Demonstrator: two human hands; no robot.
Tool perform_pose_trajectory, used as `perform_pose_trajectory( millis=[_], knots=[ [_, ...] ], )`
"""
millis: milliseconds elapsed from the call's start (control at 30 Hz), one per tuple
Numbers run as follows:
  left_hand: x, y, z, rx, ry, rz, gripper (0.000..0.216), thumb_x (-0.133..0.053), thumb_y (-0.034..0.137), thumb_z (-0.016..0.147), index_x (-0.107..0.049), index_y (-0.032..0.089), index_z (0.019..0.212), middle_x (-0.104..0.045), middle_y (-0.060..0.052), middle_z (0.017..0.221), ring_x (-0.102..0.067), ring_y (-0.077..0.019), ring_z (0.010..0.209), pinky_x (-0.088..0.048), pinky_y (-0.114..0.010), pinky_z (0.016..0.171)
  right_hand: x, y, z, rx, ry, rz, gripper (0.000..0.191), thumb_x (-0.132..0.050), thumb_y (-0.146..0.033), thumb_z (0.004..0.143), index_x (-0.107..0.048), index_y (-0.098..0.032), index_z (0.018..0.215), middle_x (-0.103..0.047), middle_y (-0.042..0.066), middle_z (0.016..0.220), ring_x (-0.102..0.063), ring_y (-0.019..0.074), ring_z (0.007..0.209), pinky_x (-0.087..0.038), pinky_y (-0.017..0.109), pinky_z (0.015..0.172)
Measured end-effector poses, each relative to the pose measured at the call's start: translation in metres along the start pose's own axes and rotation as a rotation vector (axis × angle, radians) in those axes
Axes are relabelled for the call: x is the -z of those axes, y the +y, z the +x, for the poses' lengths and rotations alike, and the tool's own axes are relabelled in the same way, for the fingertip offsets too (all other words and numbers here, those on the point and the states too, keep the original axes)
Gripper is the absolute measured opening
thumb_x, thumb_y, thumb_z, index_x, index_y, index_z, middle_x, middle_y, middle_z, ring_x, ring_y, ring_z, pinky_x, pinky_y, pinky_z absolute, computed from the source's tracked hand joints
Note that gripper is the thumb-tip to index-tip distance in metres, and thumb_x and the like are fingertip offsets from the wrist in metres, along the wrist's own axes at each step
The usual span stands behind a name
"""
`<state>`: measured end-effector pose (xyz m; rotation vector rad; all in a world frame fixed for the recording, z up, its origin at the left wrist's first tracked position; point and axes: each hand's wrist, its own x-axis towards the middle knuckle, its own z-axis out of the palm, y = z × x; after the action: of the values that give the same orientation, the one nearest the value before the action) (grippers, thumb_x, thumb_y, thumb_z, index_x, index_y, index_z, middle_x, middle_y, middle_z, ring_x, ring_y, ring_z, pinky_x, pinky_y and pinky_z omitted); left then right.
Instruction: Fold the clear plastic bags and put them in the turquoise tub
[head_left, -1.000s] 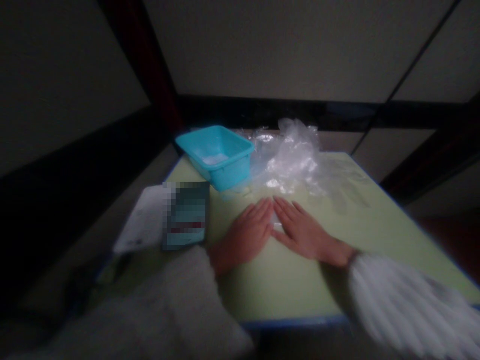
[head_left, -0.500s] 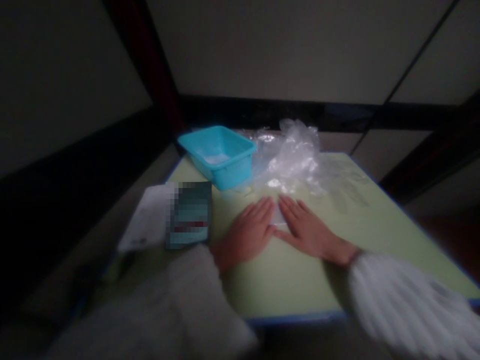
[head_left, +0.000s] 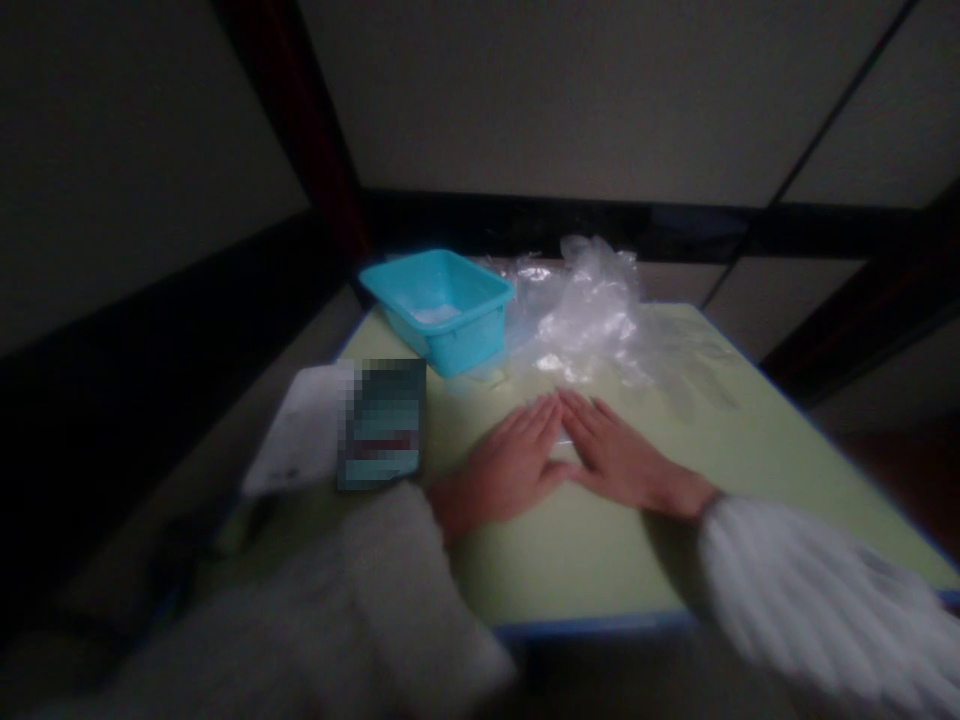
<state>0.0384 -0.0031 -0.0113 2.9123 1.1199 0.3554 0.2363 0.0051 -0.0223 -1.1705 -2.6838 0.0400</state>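
Note:
My left hand (head_left: 517,455) lies flat with its fingers stretched forward. Its fingertips meet those of my right hand (head_left: 616,450), which is also flat, palm down. Beneath both hands is a small, thin, pale clear piece (head_left: 564,437), perhaps plastic; only a sliver of it shows between them, and the rest is covered. Just beyond the fingertips spreads a heap of crumpled clear plastic bags (head_left: 592,310).
A turquoise plastic basin (head_left: 469,340) with something whitish inside stands at the back left of the yellow-green table (head_left: 585,570). Left of my hands lie a dark, pixelated flat item (head_left: 382,425) and a white sheet (head_left: 304,425). The table has a blue edge.
My left hand has slid right until its fingers touch my right hand, covering more of the pale piece. My right hand has barely moved.

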Motion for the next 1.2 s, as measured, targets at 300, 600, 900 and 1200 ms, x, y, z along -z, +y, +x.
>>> perform_pose_trajectory(
  millis=[300, 600, 900, 1200],
  knots=[
    [0.0, -0.002, -0.002, 0.03, 0.03, -0.065, 0.067, -0.031, 0.053, 0.097, -0.028, 0.004, 0.142, -0.028, -0.021, 0.151, -0.024, -0.0259, 0.142, -0.022, -0.04, 0.116, 0.006, 0.001, -0.001, -0.003, 0.041, 0.093, 0.082, -0.041, -0.063, 0.088, -0.029, -0.004, 0.145, -0.031, 0.023, 0.149, -0.025, 0.0296, 0.141, -0.025, 0.052, 0.112],
    [0.004, 0.0, -0.005, 0.08, 0.016, -0.109, 0.057, -0.046, 0.043, 0.093, -0.034, 0.011, 0.139, -0.035, -0.017, 0.149, -0.03, -0.0257, 0.14, -0.025, -0.042, 0.114, 0.028, 0.013, -0.006, 0.201, 0.206, 0.07, 0.024, -0.048, -0.024, 0.093, -0.063, -0.016, 0.11, -0.062, 0.013, 0.122, -0.057, 0.0256, 0.114, -0.049, 0.044, 0.096],
    [0.009, 0.0, -0.001, 0.124, 0.162, -0.178, 0.047, -0.062, 0.024, 0.083, -0.051, 0.013, 0.127, -0.048, -0.015, 0.14, -0.047, -0.0266, 0.128, -0.036, -0.04, 0.108, 0.029, 0.008, -0.006, 0.207, 0.242, 0.062, 0.02, -0.046, -0.016, 0.091, -0.065, -0.011, 0.094, -0.068, 0.016, 0.104, -0.063, 0.0264, 0.097, -0.051, 0.044, 0.084],
    [0.016, 0.001, 0.003, 0.286, 0.347, -0.263, 0.015, -0.052, 0.011, 0.088, -0.064, 0.016, 0.08, -0.07, -0.005, 0.079, -0.066, -0.017, 0.074, -0.05, -0.026, 0.069, 0.037, -0.008, 0.001, -0.223, 0.446, 0.831, 0.013, -0.064, -0.029, 0.078, -0.058, -0.019, 0.076, -0.062, -0.001, 0.066, -0.057, 0.0136, 0.06, -0.044, 0.024, 0.055]
  ],
)
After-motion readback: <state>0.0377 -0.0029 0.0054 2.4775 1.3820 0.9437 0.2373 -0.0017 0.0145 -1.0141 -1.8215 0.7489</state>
